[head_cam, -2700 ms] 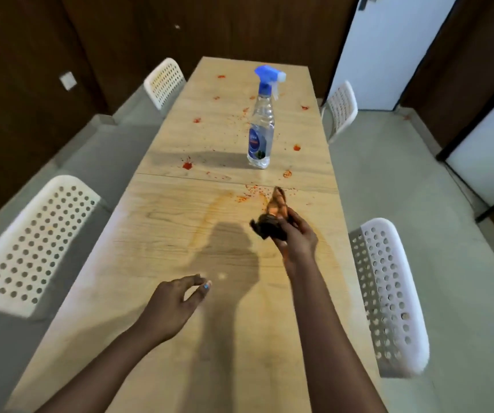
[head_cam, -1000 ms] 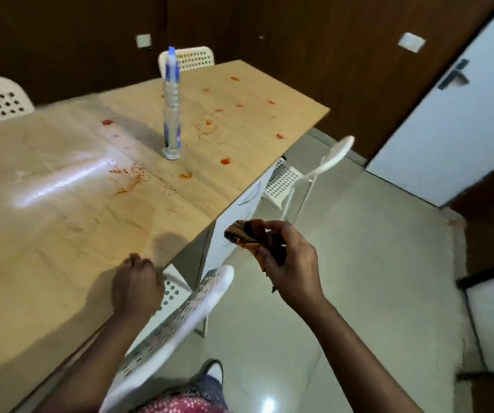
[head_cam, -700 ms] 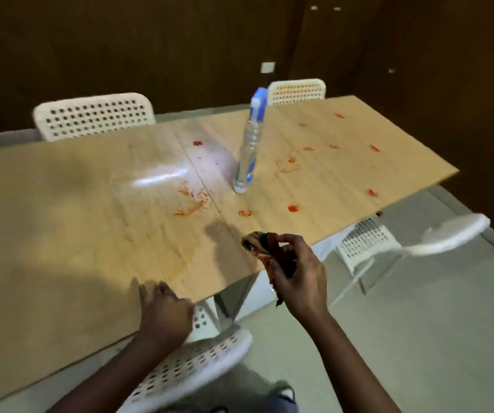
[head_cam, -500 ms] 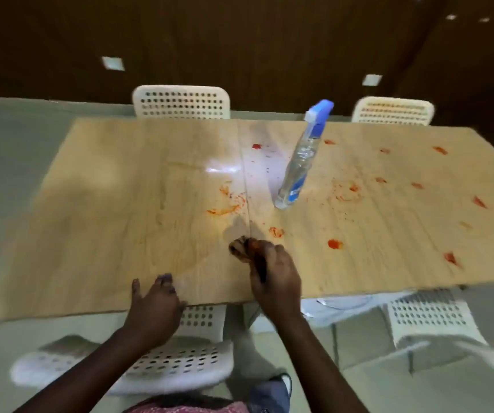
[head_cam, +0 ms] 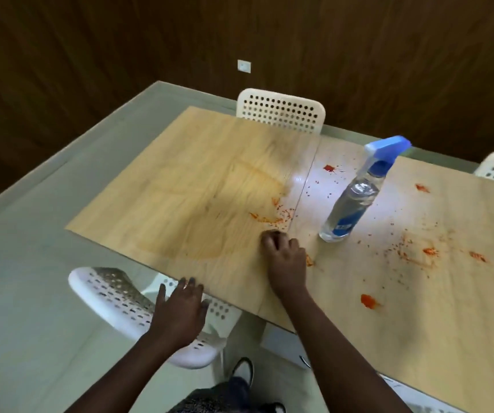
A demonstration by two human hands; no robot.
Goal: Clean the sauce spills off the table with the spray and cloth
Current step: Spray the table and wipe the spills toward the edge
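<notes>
Right grip [head_cam: 284, 257] clenched on table [head_cam: 180, 189] near sauce spills [head_cam: 272, 216]; left grip [head_cam: 180, 311] released above chair [head_cam: 114, 296].

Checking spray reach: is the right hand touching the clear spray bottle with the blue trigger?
Apart. The head view shows bare wooden table between right hand and spray bottle.

Bare forearms, no sleeves showing down to the frame's lower edge. No rings, watch or bands on left hand [head_cam: 180, 311] or right hand [head_cam: 284, 257]. Below, between the arms, dark mottled grey cloth of trousers [head_cam: 210, 397]. Dark shoe [head_cam: 242, 369] with a pale toe beneath.
</notes>
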